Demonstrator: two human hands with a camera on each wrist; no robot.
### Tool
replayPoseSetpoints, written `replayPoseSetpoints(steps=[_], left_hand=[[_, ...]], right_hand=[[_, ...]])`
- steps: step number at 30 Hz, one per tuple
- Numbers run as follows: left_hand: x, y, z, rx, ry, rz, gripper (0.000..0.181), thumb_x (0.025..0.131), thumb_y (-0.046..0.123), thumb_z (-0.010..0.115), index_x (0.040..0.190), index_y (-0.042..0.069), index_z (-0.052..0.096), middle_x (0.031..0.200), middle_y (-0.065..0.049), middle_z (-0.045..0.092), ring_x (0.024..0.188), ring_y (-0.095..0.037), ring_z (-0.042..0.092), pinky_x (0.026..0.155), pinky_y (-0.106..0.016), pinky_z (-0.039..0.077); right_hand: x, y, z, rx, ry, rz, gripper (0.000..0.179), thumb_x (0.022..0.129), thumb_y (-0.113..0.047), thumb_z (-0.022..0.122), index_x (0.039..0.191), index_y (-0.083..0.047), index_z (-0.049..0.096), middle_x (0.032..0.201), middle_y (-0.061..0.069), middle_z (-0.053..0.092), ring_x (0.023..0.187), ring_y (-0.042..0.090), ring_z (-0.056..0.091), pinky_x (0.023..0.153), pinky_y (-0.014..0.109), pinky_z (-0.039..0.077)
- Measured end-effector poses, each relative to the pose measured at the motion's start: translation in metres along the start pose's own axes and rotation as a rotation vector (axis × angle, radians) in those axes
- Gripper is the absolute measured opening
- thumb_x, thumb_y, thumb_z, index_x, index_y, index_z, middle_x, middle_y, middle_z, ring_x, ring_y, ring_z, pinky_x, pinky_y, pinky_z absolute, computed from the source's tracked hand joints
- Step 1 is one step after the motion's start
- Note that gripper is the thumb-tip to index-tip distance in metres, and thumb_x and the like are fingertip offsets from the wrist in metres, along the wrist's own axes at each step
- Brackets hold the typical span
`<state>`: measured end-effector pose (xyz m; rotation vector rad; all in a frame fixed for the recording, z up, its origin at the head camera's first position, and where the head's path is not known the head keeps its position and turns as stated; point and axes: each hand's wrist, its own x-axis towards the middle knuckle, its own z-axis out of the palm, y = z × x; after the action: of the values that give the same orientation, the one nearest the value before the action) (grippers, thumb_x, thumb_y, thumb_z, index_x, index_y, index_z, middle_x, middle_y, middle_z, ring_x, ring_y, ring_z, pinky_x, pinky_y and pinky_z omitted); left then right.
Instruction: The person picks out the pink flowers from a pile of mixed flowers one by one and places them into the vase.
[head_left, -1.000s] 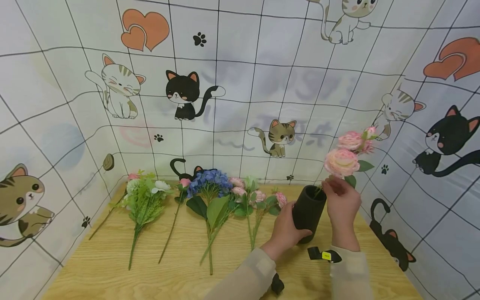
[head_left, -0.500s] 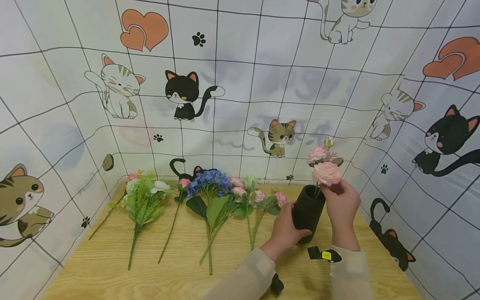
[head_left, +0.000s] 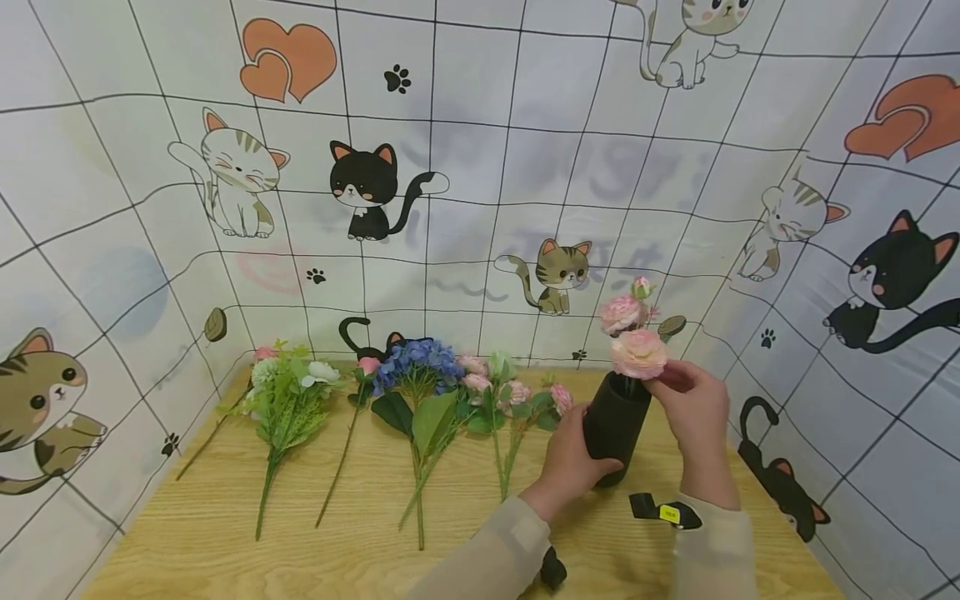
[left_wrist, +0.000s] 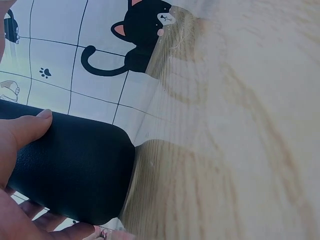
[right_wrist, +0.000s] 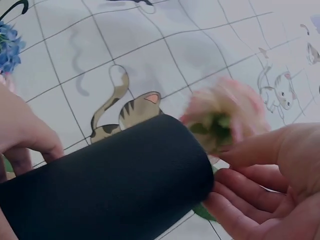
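Observation:
In the head view my left hand (head_left: 573, 458) grips a black cylindrical vase (head_left: 617, 429), which leans to the right at its top. The left wrist view shows the thumb (left_wrist: 35, 127) across the vase's side and fingers under it, near its base. A pink flower stem with two large blooms (head_left: 640, 354) and a small bud (head_left: 641, 287) stands in the vase mouth. My right hand (head_left: 693, 408) pinches the stem just below the lower bloom, its fingertips right at the rim. In the right wrist view the rim hides the stem.
On the wooden table (head_left: 225, 550) lie a green-and-white spray (head_left: 288, 392), a blue hydrangea (head_left: 420, 367), a pink bud stem (head_left: 348, 450) and pink roses (head_left: 517, 392), left of the vase. A cat-patterned cloth (head_left: 465, 167) hangs behind and at both sides.
The pink flower has moved left and down, its stem deeper in the vase with the lower bloom close over the rim. My right hand has shifted slightly right; the left hand has stayed put.

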<state>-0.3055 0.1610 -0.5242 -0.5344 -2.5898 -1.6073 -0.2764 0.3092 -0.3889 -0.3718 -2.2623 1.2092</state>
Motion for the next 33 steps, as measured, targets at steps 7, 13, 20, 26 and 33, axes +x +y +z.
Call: replayPoseSetpoints(steps=[7, 13, 20, 26, 33], left_hand=[[0.000, 0.000, 0.000, 0.002, -0.011, -0.001, 0.094, 0.082, 0.039, 0.094, 0.158, 0.027, 0.041, 0.156, 0.006, 0.052, 0.141, -0.018, 0.056, 0.115, -0.042, 0.050], [0.000, 0.002, 0.000, -0.005, -0.015, -0.019, 0.094, 0.082, 0.039, 0.094, 0.159, 0.028, 0.040, 0.158, 0.006, 0.051, 0.142, -0.019, 0.055, 0.115, -0.043, 0.050], [-0.001, 0.002, 0.000, -0.003, -0.004, -0.019, 0.094, 0.082, 0.038, 0.095, 0.159, 0.028, 0.041, 0.157, 0.006, 0.052, 0.141, -0.019, 0.056, 0.115, -0.042, 0.050], [-0.001, 0.000, 0.000, 0.001, -0.002, 0.002, 0.094, 0.083, 0.039, 0.094, 0.159, 0.026, 0.040, 0.156, 0.006, 0.053, 0.140, -0.019, 0.057, 0.114, -0.042, 0.051], [-0.001, 0.000, 0.001, -0.002, -0.001, 0.006, 0.095, 0.082, 0.039, 0.095, 0.159, 0.026, 0.041, 0.155, 0.006, 0.053, 0.140, -0.018, 0.057, 0.114, -0.043, 0.050]], right_hand=[[0.004, 0.008, -0.015, 0.120, -0.136, 0.019, 0.044, 0.099, -0.010, 0.076, 0.140, 0.001, 0.066, 0.095, -0.023, 0.069, 0.084, -0.014, 0.065, 0.077, 0.009, 0.056], [0.007, 0.013, -0.021, 0.094, -0.284, 0.044, 0.048, 0.103, -0.016, 0.072, 0.143, 0.007, 0.059, 0.125, 0.018, 0.072, 0.085, -0.009, 0.067, 0.078, 0.015, 0.060], [0.010, 0.020, -0.023, 0.023, -0.369, 0.094, 0.049, 0.107, -0.021, 0.064, 0.145, 0.009, 0.056, 0.143, 0.034, 0.059, 0.090, -0.003, 0.067, 0.080, 0.015, 0.060], [0.016, 0.031, -0.024, 0.027, -0.448, 0.085, 0.051, 0.107, -0.016, 0.062, 0.148, 0.013, 0.052, 0.143, 0.035, 0.060, 0.091, -0.007, 0.065, 0.082, 0.015, 0.060], [0.022, 0.050, -0.026, 0.066, -0.569, -0.038, 0.052, 0.102, -0.008, 0.068, 0.146, 0.012, 0.052, 0.141, 0.033, 0.063, 0.097, -0.008, 0.066, 0.084, 0.019, 0.057]])
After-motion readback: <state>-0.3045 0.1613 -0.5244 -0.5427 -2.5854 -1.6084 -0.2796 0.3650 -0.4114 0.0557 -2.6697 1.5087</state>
